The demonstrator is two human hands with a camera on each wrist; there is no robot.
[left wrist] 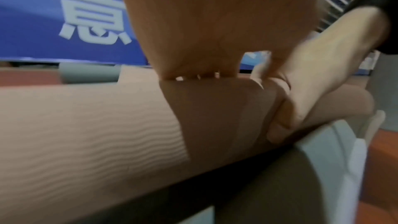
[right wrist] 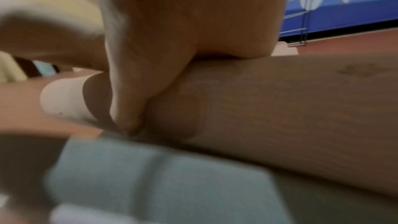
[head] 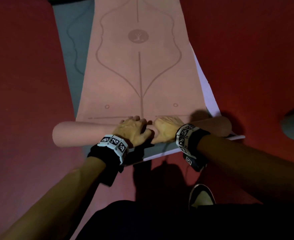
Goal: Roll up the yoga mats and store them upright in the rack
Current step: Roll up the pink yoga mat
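A pink yoga mat (head: 139, 70) with printed lines lies flat on the floor, stretching away from me. Its near end is wound into a thick roll (head: 84, 134) lying crosswise. My left hand (head: 134, 129) and right hand (head: 167, 127) sit side by side on the roll's middle. On both hands the fingers curve over the top and the thumb runs down the near side. The left wrist view shows my left hand (left wrist: 215, 23) over the ribbed roll (left wrist: 86, 125). My right hand (right wrist: 183, 23) clasps the roll (right wrist: 280, 108) in the right wrist view.
A grey mat (head: 68, 40) and a pale lilac mat (head: 206, 90) lie spread under the pink one on red floor (head: 21, 84). A rolled grey mat (head: 293, 125) lies at the right edge. My shoe (head: 201, 196) stands just behind. A blue banner (left wrist: 32, 23) lines the far wall.
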